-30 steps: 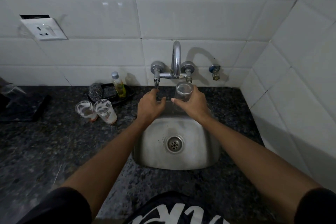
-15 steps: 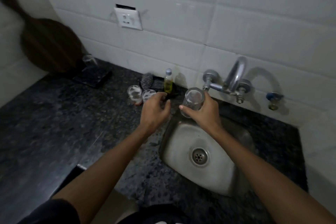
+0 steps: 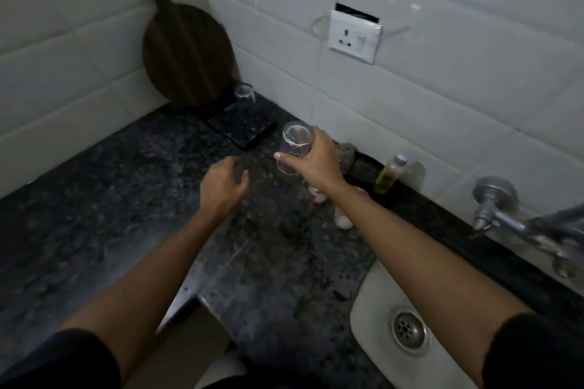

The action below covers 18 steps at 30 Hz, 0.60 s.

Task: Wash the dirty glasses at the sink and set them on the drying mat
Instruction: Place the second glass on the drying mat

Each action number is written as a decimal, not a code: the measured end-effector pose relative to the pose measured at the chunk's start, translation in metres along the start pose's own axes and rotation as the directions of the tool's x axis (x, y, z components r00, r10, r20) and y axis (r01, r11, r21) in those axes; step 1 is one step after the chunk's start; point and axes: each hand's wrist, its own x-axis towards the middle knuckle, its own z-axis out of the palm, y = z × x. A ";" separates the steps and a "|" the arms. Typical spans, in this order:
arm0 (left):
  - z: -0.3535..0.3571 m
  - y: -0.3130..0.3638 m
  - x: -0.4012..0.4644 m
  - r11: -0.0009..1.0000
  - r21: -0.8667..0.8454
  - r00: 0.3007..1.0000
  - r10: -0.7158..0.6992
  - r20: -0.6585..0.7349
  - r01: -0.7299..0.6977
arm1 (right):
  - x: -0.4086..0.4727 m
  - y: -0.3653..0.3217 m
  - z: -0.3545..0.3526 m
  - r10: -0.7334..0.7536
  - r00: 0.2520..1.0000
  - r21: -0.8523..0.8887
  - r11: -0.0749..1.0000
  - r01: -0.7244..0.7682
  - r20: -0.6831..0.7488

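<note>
**Clean glass on its way to the mat**

Dark speckled granite worktop in a tiled corner, sink down at the right. Right hand is wrapped around a clear glass, held in the air between sink and drying mat, probably headed there. One glass already sits at the mat's far end. Left hand hovers loose, holding nothing. Dirty glasses wait partly hidden under the right forearm, near the soap bottle.

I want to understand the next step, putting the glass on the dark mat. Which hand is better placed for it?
The right hand: it already grips the clear glass and is stretched toward the drying mat. The left hand hovers over the counter, holding nothing.
</note>
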 end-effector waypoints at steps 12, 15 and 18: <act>0.048 -0.186 0.122 0.955 0.294 0.936 -0.068 0.347 -0.039 | 0.152 0.000 0.181 0.027 0.996 -0.086 0.996 -0.019 0.089; 0.059 -0.204 0.125 0.945 0.323 0.906 -0.087 0.413 -0.057 | 0.174 0.003 0.206 0.042 0.994 -0.114 0.993 -0.029 0.105; 0.068 -0.209 0.118 0.933 0.346 0.931 -0.032 0.364 -0.103 | 0.188 0.010 0.227 0.052 0.993 -0.168 0.985 -0.033 0.110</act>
